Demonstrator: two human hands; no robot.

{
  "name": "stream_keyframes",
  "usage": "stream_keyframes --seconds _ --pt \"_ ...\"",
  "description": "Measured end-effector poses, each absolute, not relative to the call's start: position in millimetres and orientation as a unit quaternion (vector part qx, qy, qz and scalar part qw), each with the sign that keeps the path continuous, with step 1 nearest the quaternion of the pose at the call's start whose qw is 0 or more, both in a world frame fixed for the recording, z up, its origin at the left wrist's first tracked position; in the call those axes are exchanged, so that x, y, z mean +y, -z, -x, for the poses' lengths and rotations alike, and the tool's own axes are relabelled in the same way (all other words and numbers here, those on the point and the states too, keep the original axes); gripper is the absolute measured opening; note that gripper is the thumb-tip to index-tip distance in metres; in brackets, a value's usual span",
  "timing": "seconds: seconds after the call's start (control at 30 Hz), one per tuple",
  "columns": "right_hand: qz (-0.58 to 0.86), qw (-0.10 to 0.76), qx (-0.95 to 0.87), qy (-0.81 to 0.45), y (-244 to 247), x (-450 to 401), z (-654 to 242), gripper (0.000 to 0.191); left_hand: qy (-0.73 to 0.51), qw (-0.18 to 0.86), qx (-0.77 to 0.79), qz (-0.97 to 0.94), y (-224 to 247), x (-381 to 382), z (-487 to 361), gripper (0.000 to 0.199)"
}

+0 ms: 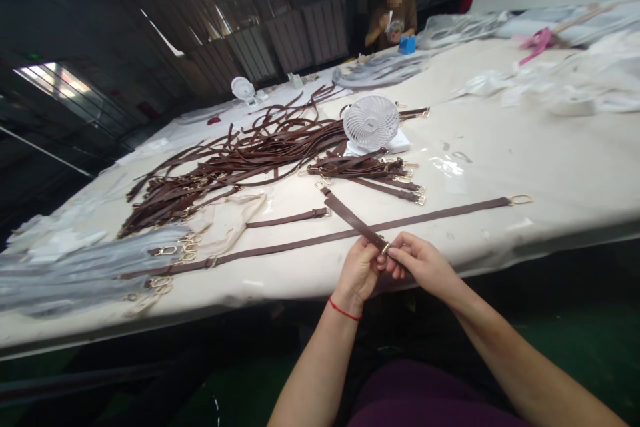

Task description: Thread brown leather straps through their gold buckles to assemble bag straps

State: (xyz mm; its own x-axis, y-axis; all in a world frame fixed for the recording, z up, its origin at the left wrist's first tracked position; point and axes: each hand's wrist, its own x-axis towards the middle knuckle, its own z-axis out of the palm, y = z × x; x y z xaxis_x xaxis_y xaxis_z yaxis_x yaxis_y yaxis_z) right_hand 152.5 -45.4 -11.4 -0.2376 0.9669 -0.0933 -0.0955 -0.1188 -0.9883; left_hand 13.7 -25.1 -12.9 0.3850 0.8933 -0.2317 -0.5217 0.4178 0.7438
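A short brown strap (350, 213) runs from the table toward me, and its buckle end is between my two hands. My left hand (359, 268) is closed on the strap just below the metal buckle (385, 248). My right hand (420, 260) pinches at that buckle from the right. Behind my hands, a long brown strap (440, 215) with a gold clasp (521, 199) at its right end lies across the table. Another brown strap (285, 219) lies to the left, its buckle close to the held strap.
A large heap of brown straps (260, 153) covers the table's middle left. Shorter buckled straps (370, 167) lie by a white fan (371, 123). Plastic-wrapped straps (90, 273) are at left. A second small fan (243, 89) stands farther back; a person (395, 13) sits across the table.
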Motion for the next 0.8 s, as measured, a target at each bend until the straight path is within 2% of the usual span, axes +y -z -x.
stream_keyframes --seconds 0.37,0.67,0.8 --pt "0.489 0.409 -0.531 -0.558 11.3 -51.3 -156.4 0.026 -0.485 0.774 0.322 -0.251 16.4 -22.4 -12.8 0.025" --pt "0.490 0.425 -0.492 -0.580 10.8 -50.5 -153.8 0.038 -0.456 0.788 0.311 -0.273 10.5 -25.4 -11.7 0.022" --pt "0.480 0.434 -0.482 -0.591 11.9 -50.2 -151.8 0.041 -0.480 0.775 0.316 -0.262 6.5 -26.6 -13.8 0.021"
